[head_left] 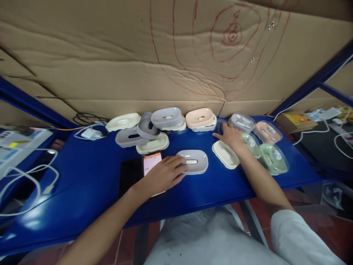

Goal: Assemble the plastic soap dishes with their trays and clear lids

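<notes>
My left hand (168, 170) grips the left rim of a grey oval soap dish (200, 165), which has a pale slot in its middle and lies flat on the blue table. My right hand (231, 137) is farther back, its thumb and fingers closing on a clear plastic lid (220, 125) that is partly hidden. Under the right wrist lies a cream tray (224, 156). Beside that forearm stand soap dishes with clear lids: a grey one (242, 121), a pink one (267, 131) and green ones (273, 162).
Along the back are a peach dish (199, 114), stacked grey dishes (165, 119) and cream trays (124, 121). A lit phone (151, 162) lies partly under my left forearm. A charger (92, 133) and cables sit at left. Cardboard (110, 73) walls the back.
</notes>
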Available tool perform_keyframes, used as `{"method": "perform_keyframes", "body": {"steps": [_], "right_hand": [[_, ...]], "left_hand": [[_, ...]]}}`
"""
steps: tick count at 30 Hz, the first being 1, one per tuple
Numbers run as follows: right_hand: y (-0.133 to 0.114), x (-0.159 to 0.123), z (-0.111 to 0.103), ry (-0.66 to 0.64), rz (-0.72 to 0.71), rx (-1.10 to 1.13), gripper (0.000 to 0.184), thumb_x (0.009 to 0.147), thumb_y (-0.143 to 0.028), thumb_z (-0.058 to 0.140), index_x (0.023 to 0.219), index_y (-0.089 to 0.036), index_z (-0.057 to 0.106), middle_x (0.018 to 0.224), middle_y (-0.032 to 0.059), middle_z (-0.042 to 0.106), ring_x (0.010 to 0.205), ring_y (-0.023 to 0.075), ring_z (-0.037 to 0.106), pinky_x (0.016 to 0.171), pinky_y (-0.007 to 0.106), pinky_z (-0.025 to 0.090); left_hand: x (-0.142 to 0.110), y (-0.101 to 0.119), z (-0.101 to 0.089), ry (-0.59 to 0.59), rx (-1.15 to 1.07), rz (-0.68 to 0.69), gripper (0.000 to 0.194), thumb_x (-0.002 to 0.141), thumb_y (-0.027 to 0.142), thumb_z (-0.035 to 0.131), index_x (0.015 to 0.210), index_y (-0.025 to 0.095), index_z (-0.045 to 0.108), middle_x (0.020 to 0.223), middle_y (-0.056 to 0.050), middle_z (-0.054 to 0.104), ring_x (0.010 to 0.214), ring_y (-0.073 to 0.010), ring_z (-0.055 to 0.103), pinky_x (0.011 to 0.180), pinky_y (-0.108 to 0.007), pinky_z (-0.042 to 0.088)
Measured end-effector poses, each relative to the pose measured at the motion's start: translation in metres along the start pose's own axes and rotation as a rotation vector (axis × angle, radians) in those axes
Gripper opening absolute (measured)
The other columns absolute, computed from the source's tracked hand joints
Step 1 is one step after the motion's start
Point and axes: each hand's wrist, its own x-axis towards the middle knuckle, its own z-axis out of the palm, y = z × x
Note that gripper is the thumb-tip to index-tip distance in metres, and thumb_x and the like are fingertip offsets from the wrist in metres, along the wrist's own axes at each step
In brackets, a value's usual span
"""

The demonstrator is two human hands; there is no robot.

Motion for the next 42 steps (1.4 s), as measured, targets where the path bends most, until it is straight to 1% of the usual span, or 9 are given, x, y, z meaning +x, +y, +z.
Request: {"method": "perform_keyframes", "body": {"steps": [3,6,10,15,18,22,29,32,42], "right_hand": [[0.009,-0.002,-0.012,0.051,0.015,0.034,0.065,0.102,-0.055,0.062,0.154,-0.018,0.055,0.149,0.0231,0.065,0.125,0.043,0.07,0.104,0.057,0.055],[0.029,-0.017,-0.032,0.219,-0.013,0.13,0.061,0.1,-0.055,0.063,0.149,-0.018,0.061,0.146,0.0202,0.068,0.125,0.044,0.07,0.104,0.059,0.056],[0.036,-0.053,-0.047,0.392,-0.379,0.329,0.059,0.099,-0.052,0.069,0.149,-0.021,0.062,0.15,0.0171,0.067,0.135,0.0399,0.067,0.114,0.059,0.054],[-0.006,-0.092,-0.01,0.125,-1.065,0.355,0.059,0.104,-0.046,0.071,0.157,-0.024,0.057,0.168,0.0151,0.053,0.156,0.0349,0.05,0.123,0.057,0.05],[-0.026,-0.098,0.016,0.019,-1.228,0.334,0.054,0.107,-0.041,0.068,0.156,-0.021,0.059,0.173,0.0156,0.047,0.165,0.0346,0.036,0.129,0.06,0.044],[-0.031,-0.095,0.032,0.044,-1.252,0.354,0.054,0.106,-0.037,0.066,0.158,-0.023,0.058,0.176,0.0134,0.043,0.169,0.0347,0.027,0.131,0.063,0.04],[-0.039,-0.09,0.037,0.041,-1.223,0.362,0.065,0.099,-0.047,0.078,0.158,-0.024,0.059,0.173,0.0176,0.045,0.163,0.0382,0.037,0.125,0.063,0.047],[-0.042,-0.09,0.037,0.036,-1.203,0.356,0.059,0.101,-0.044,0.076,0.155,-0.025,0.061,0.173,0.0173,0.046,0.163,0.0381,0.037,0.124,0.063,0.048],[-0.04,-0.088,0.037,0.039,-1.191,0.359,0.059,0.102,-0.049,0.074,0.152,-0.02,0.063,0.172,0.0217,0.044,0.161,0.0385,0.037,0.124,0.063,0.047]], "left_hand": [[-0.001,-0.001,0.0,0.013,0.002,0.007,0.014,0.107,0.023,0.066,0.12,0.019,0.071,0.134,-0.012,0.07,0.128,-0.0302,0.07,0.107,-0.048,0.061],[-0.004,-0.001,-0.001,0.044,0.029,0.02,0.026,0.104,0.028,0.072,0.128,0.018,0.07,0.138,-0.015,0.069,0.125,-0.0337,0.07,0.103,-0.05,0.062],[-0.007,-0.003,-0.006,0.102,0.075,-0.032,0.066,0.099,0.033,0.081,0.158,0.022,0.052,0.161,-0.021,0.052,0.138,-0.0416,0.061,0.111,-0.059,0.058],[-0.007,-0.007,-0.005,0.192,0.078,-0.037,0.077,0.101,0.032,0.078,0.168,0.029,0.04,0.176,-0.021,0.032,0.152,-0.0424,0.049,0.121,-0.062,0.05],[-0.006,-0.008,-0.003,0.157,0.05,-0.032,0.071,0.105,0.03,0.072,0.167,0.027,0.038,0.174,-0.022,0.035,0.155,-0.0415,0.047,0.121,-0.062,0.051],[-0.007,-0.007,0.001,0.097,-0.027,-0.092,0.064,0.107,0.034,0.068,0.164,0.022,0.041,0.171,-0.023,0.042,0.155,-0.0407,0.049,0.12,-0.06,0.054],[-0.011,-0.011,0.005,0.051,-0.199,-0.186,0.071,0.106,0.033,0.07,0.169,0.028,0.037,0.173,-0.018,0.041,0.156,-0.0354,0.051,0.12,-0.053,0.057],[-0.011,-0.013,0.005,0.043,-0.228,-0.189,0.073,0.105,0.032,0.07,0.169,0.029,0.035,0.175,-0.017,0.038,0.157,-0.035,0.048,0.12,-0.053,0.056],[-0.007,-0.009,0.003,0.072,-0.058,-0.123,0.066,0.11,0.037,0.063,0.169,0.026,0.037,0.175,-0.02,0.037,0.154,-0.0397,0.052,0.12,-0.059,0.054]]}}
